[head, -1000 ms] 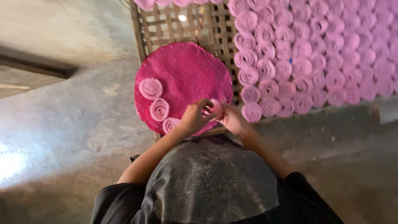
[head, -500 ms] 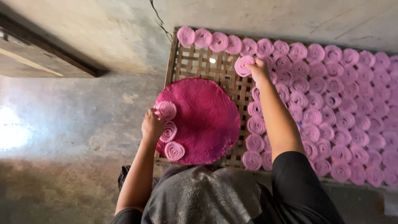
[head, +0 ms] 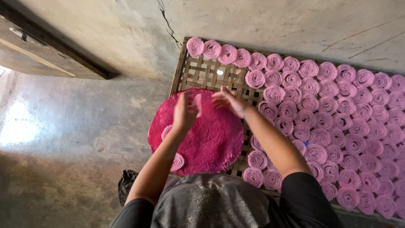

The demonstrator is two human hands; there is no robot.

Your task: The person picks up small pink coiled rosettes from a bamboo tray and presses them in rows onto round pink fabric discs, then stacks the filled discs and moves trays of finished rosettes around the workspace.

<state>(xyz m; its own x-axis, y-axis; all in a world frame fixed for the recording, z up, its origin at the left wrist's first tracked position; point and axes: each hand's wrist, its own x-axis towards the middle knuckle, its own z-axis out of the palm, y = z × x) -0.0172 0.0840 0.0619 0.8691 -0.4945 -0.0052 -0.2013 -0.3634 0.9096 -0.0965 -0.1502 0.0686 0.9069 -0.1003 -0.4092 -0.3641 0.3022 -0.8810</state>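
A round magenta mat (head: 211, 139) lies on the left end of a woven bamboo rack (head: 202, 74). Two pink spiral coils (head: 177, 162) rest on the mat's left edge, partly hidden by my left forearm. My left hand (head: 184, 112) is raised over the mat with what looks like a pale pink coil (head: 198, 104) pinched at its fingertips; the hand is blurred. My right hand (head: 228, 102) hovers just to its right, fingers spread and holding nothing. Rows of several pink coils (head: 329, 114) cover the rack's right part and run along its far edge.
A cracked concrete wall (head: 126, 38) stands behind the rack. A wooden board (head: 46, 55) leans at the upper left. Grey concrete floor (head: 63, 147) spreads to the left, with a small dark object (head: 125, 185) beside my left elbow.
My right hand has come back from the far coils to the mat, now without a coil. My left hand has lifted off the coils at the mat's left edge toward the middle.
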